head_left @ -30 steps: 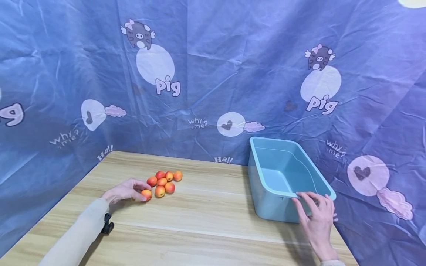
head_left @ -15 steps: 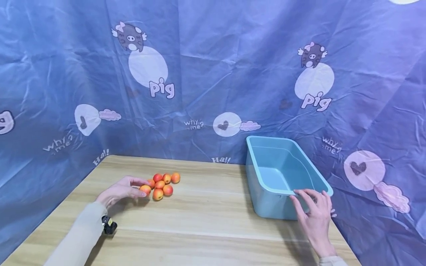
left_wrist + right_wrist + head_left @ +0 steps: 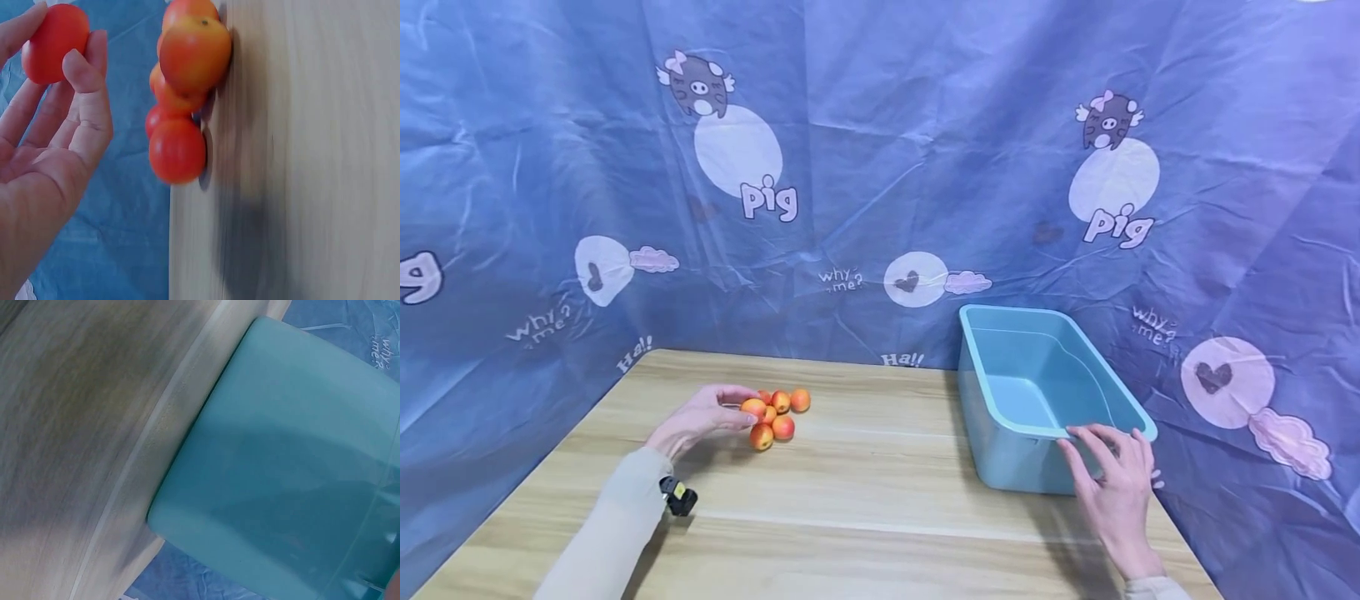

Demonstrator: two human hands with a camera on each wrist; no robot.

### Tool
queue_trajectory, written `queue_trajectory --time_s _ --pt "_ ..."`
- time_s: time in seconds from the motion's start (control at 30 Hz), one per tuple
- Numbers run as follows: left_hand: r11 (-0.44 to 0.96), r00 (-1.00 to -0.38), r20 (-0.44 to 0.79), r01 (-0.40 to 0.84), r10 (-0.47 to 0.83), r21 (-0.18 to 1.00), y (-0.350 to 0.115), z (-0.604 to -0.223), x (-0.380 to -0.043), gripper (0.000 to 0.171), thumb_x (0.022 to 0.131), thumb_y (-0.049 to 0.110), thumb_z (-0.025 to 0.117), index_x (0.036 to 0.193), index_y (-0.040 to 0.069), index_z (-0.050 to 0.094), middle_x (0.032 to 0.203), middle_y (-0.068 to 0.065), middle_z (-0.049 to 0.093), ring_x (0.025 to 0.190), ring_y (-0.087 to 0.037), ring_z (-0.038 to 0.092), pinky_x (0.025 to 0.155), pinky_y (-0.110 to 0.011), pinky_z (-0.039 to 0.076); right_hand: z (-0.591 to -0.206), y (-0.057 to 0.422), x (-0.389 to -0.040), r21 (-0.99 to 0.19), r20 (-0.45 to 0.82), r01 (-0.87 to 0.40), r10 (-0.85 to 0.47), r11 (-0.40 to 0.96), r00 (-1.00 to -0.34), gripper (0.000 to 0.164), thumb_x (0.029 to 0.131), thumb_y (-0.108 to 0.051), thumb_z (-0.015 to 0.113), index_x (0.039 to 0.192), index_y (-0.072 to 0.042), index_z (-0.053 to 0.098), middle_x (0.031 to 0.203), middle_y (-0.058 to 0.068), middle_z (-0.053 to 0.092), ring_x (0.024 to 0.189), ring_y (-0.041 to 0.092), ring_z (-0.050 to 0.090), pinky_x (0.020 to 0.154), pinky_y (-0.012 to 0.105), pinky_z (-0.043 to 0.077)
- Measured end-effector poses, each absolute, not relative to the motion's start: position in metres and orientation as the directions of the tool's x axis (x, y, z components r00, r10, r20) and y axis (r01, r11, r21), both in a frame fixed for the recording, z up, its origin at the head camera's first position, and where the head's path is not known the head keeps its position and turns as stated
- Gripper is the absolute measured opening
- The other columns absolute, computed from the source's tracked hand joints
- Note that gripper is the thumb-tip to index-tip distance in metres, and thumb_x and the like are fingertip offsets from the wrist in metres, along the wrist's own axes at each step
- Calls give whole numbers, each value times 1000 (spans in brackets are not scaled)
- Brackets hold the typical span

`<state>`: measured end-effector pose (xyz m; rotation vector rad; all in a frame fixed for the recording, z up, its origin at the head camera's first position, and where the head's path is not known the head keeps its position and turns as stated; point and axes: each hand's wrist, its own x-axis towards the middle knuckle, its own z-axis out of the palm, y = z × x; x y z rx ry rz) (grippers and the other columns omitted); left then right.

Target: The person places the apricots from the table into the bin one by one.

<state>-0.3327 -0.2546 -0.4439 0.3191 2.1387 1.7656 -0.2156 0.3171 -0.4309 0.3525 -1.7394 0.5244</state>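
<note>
Between the thumb and fingertips of my left hand is a small red-and-yellow fruit, held above the table in the left wrist view. Several similar fruits lie in a close cluster on the wooden table, just beyond and beside that hand. The held one partly covers the cluster in the head view. At the right, my right hand grips the near rim of a teal plastic bin, fingers over the edge and thumb at the outer wall. Only a bit of a fingertip shows in the right wrist view.
The bin's inside shows a bare floor. A blue printed cloth hangs along the back and both sides of the table. A small black device sits at my left wrist.
My left hand has raised the fruit off the table and carried it slightly right and away, over the cluster's left side. The right hand stays at the bin's rim; the head view shifted slightly.
</note>
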Motion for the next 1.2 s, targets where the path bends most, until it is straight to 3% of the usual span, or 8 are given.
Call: queue_trajectory --time_s 0.3,0.6,0.83,1.0,1.1,1.2 --pt "293 -936 -107 -4 335 956 -226 -439 -340 55 81 25 79 131 10 61 120 -7 70 99 -22 65 87 -41 49 -428 319 -214 -148 976 -518 38 843 -216 52 92 -49 63 87 1 75 86 20 66 82 37 50 111 48 27" --pt "220 -945 -84 -13 315 975 -197 -428 -340 56 78 29 83 127 9 63 117 -9 70 111 -37 63 100 -49 47 -430 323 -213 -166 968 -507 41 846 -249 52 92 -51 62 89 -1 75 89 19 66 83 36 50 112 50 25" --pt "186 -945 -48 14 324 982 -173 -423 -344 57 78 26 83 127 7 63 110 -9 73 99 -23 69 100 -46 47 -431 324 -212 -163 968 -502 40 850 -246 52 92 -51 62 89 0 75 88 19 66 82 36 50 112 49 25" --pt "161 -936 -3 57 352 985 -159 -421 -347 53 79 22 82 125 5 63 104 -3 74 81 -16 67 79 -35 53 -432 322 -212 -157 971 -502 40 851 -236 52 92 -50 62 88 0 75 88 19 66 82 36 50 112 48 26" --pt "180 -932 22 93 362 979 -152 -419 -349 51 78 25 83 123 7 65 101 0 74 69 -12 59 66 -28 47 -431 321 -211 -157 972 -503 42 850 -232 52 92 -50 62 88 0 75 88 20 66 82 36 50 112 50 26" --pt "178 -934 41 111 355 978 -144 -419 -349 51 77 29 83 121 11 67 104 0 74 73 -13 58 73 -35 50 -429 320 -211 -157 973 -505 44 849 -228 52 92 -50 62 88 1 74 88 20 66 81 36 49 112 50 26"
